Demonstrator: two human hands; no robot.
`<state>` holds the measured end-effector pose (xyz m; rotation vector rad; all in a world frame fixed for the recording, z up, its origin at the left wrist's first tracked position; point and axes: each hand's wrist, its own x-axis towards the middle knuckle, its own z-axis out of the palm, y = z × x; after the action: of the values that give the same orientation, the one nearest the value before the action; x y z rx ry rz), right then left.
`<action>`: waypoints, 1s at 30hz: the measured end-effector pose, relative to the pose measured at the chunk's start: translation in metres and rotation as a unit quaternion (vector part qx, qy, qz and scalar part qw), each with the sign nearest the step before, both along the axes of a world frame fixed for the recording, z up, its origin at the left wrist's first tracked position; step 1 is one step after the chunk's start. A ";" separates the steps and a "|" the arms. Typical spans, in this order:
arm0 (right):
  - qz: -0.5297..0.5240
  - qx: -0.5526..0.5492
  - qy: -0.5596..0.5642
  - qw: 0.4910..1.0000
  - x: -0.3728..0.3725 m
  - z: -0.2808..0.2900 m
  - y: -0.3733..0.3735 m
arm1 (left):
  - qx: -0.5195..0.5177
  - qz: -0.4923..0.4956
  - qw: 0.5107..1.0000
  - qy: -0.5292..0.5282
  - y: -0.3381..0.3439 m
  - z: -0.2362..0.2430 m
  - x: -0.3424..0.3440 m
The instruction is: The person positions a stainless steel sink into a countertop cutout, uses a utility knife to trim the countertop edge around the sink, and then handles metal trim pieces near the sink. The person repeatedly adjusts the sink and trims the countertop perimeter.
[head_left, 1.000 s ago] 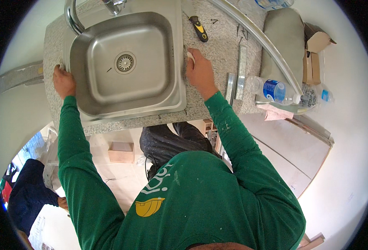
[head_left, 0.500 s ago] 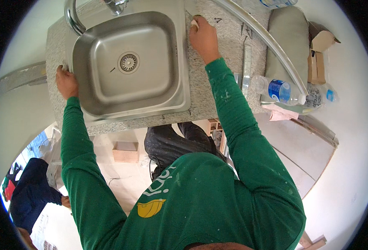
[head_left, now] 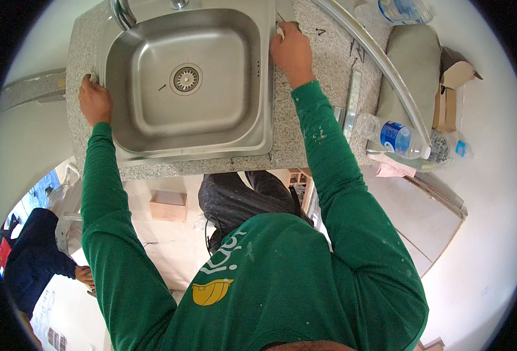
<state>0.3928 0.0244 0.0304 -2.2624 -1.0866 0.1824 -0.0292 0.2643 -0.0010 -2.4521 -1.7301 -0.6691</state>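
Observation:
A stainless steel sink (head_left: 147, 131) is set in a speckled stone countertop (head_left: 305, 137), with a small dark screw (head_left: 162, 88) lying in the bowl beside the drain (head_left: 186, 80). My left hand (head_left: 96, 102) is closed at the sink's left rim, with a bit of something pale at its fingertips. At the upper right rim, my right hand (head_left: 293, 55) grips a small tool with a thin metal tip (head_left: 280, 17). Something white shows between those fingers; the tool's exact kind is hidden. The chrome faucet (head_left: 124, 14) curves over the far left corner.
Several dark screws (head_left: 356, 51) lie right of the sink, near a metal strip (head_left: 352, 102). A long pale curved-looking bar (head_left: 381, 50), a plastic bottle (head_left: 396, 137), a grey-green bag (head_left: 407, 76) and a cardboard box (head_left: 444, 108) sit farther right. Another person (head_left: 33, 257) is at lower left.
The view has shifted slightly, putting the sink higher and farther right. Both hands stay by the same rims, and the right hand keeps hold of the small tool.

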 end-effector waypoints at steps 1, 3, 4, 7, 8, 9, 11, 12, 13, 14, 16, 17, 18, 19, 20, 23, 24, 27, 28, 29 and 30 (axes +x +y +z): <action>-0.003 -0.003 0.006 1.000 -0.005 0.000 -0.004 | 0.000 0.002 1.000 0.000 0.000 -0.001 0.000; -0.004 -0.013 0.022 1.000 -0.016 0.007 -0.012 | 0.001 0.005 1.000 0.000 0.001 0.000 0.000; -0.001 -0.020 0.033 0.999 -0.021 0.013 -0.017 | 0.006 0.005 1.000 0.002 0.002 -0.002 -0.002; -0.007 -0.038 0.066 0.997 -0.032 0.021 -0.029 | 0.015 -0.003 1.000 0.006 0.006 -0.007 -0.004; -0.011 -0.043 0.078 0.996 -0.035 0.020 -0.034 | 0.014 -0.008 1.000 0.008 0.006 -0.007 -0.006; 0.002 -0.039 0.047 0.998 -0.038 0.015 -0.040 | 0.013 -0.014 1.000 0.010 0.006 -0.006 -0.004; 0.028 -0.031 -0.013 0.999 -0.043 0.006 -0.050 | 0.004 0.001 1.000 0.007 0.004 -0.005 0.001; 0.020 -0.033 0.013 0.999 -0.047 0.009 -0.053 | 0.001 0.010 1.000 0.008 0.004 -0.004 0.000; 0.012 -0.035 0.039 0.999 -0.052 0.013 -0.057 | 0.002 0.009 1.000 0.008 0.005 -0.005 -0.003; 0.004 -0.037 0.065 0.997 -0.055 0.015 -0.058 | 0.003 0.007 1.000 0.008 0.007 -0.005 -0.006; 0.008 0.003 0.026 1.000 -0.055 0.004 -0.064 | -0.004 0.007 1.000 0.005 0.008 -0.005 -0.002; 0.009 0.022 0.007 1.000 -0.055 -0.002 -0.067 | -0.012 0.012 1.000 0.004 0.007 -0.006 0.000; 0.010 0.026 0.011 1.000 -0.058 -0.003 -0.070 | -0.019 0.018 1.000 0.005 0.007 -0.005 0.000; 0.010 0.030 0.015 0.999 -0.062 -0.004 -0.076 | -0.014 0.015 1.000 0.005 0.007 -0.004 -0.001; 0.010 0.033 0.019 0.999 -0.065 -0.004 -0.081 | -0.009 0.012 1.000 0.005 0.008 -0.002 -0.001; 0.025 0.026 0.019 0.999 -0.068 -0.001 -0.095 | -0.004 0.000 1.000 -0.006 0.006 -0.003 -0.002; 0.025 0.029 0.021 0.999 -0.068 0.000 -0.096 | -0.002 -0.005 1.000 -0.013 0.006 -0.003 -0.002; 0.019 0.027 0.027 0.999 -0.067 0.002 -0.098 | -0.003 -0.008 1.000 -0.028 0.008 -0.006 -0.006; 0.014 0.020 0.029 0.999 -0.067 0.002 -0.095 | -0.004 -0.003 1.000 -0.025 0.006 -0.006 -0.005; 0.009 0.013 0.031 0.999 -0.066 0.001 -0.093 | -0.005 0.001 1.000 -0.021 0.005 -0.005 -0.004; 0.008 0.019 0.032 0.999 -0.063 -0.002 -0.090 | -0.007 0.006 1.000 -0.018 0.004 -0.003 0.000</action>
<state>0.3298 -0.0658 0.0287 -2.1995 -1.0660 0.2358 -0.0292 0.2678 -0.0038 -2.4507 -1.7675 -0.7076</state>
